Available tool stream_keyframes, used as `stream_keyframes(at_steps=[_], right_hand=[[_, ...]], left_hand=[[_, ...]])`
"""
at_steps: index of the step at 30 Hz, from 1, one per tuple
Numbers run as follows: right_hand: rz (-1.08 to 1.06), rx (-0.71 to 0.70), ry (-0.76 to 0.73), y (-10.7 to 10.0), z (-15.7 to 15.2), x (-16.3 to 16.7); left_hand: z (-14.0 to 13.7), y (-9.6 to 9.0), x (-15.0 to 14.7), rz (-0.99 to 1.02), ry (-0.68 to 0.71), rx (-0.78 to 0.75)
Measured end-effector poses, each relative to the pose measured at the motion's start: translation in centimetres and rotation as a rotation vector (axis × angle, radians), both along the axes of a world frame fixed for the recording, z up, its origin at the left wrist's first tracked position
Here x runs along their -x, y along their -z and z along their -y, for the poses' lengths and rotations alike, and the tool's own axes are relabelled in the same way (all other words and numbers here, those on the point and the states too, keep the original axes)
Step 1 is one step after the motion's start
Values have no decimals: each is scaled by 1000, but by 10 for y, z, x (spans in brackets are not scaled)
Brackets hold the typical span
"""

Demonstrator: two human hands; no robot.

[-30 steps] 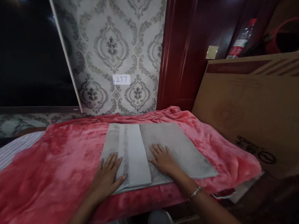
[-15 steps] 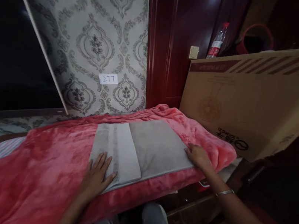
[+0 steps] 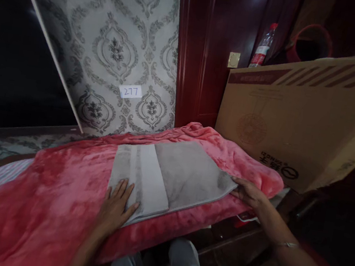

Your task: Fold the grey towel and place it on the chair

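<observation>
A grey towel (image 3: 187, 174) lies on a pink plush blanket (image 3: 66, 183). Its left part is folded over, and a pale band runs along that fold. My left hand (image 3: 117, 204) rests flat on the folded part, fingers spread. At the towel's right end my right hand (image 3: 247, 191) pinches the near corner, which is lifted a little off the blanket. The thumb side of the right hand is partly hidden by the cloth.
A big cardboard box (image 3: 266, 119) stands at the right, with a plastic bottle (image 3: 262, 48) behind its top edge. A dark screen (image 3: 26, 52) fills the left. A card marked 277 (image 3: 130, 91) is on the patterned wall.
My right hand has gone from lying on the towel's right edge to gripping its near corner, which has risen slightly. My left hand has stayed in place.
</observation>
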State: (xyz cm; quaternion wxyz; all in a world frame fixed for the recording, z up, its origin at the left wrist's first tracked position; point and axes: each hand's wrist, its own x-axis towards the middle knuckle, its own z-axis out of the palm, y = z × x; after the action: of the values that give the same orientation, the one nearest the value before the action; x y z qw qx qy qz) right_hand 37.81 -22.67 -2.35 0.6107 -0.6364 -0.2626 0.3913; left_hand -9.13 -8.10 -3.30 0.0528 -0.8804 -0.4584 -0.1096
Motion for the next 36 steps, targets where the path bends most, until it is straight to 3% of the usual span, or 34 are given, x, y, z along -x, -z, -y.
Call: stream_keyframes(at_steps=[1, 3, 7, 12, 18, 23, 26, 30, 33, 36], right_hand=[[-220, -87, 10, 4, 3, 4], [-423, -197, 54, 12, 7, 15], [-497, -262, 174, 24, 7, 36], [-530, -254, 257, 17, 0, 52], [-518, -119, 294, -6, -11, 60], [-246, -216, 210, -39, -42, 77], [-121, -269, 105, -71, -75, 105], [192, -341, -167, -104, -113, 175], [451, -343, -403, -99, -123, 238], [670, -339, -633, -68, -115, 287]], left_hand=[[0, 1, 0, 7, 6, 0], [0, 2, 1, 22, 19, 0], [3, 0, 0, 37, 19, 11], [8, -7, -2, 27, 13, 48], [11, -10, -4, 57, 13, 81], [11, -20, -3, 182, 47, 193], [6, -33, -4, 446, 114, 358], [-8, -47, -11, 1108, 98, 748], [-21, -47, -11, 1537, 14, 1108], [-30, -37, -6, 1737, 5, 1291]])
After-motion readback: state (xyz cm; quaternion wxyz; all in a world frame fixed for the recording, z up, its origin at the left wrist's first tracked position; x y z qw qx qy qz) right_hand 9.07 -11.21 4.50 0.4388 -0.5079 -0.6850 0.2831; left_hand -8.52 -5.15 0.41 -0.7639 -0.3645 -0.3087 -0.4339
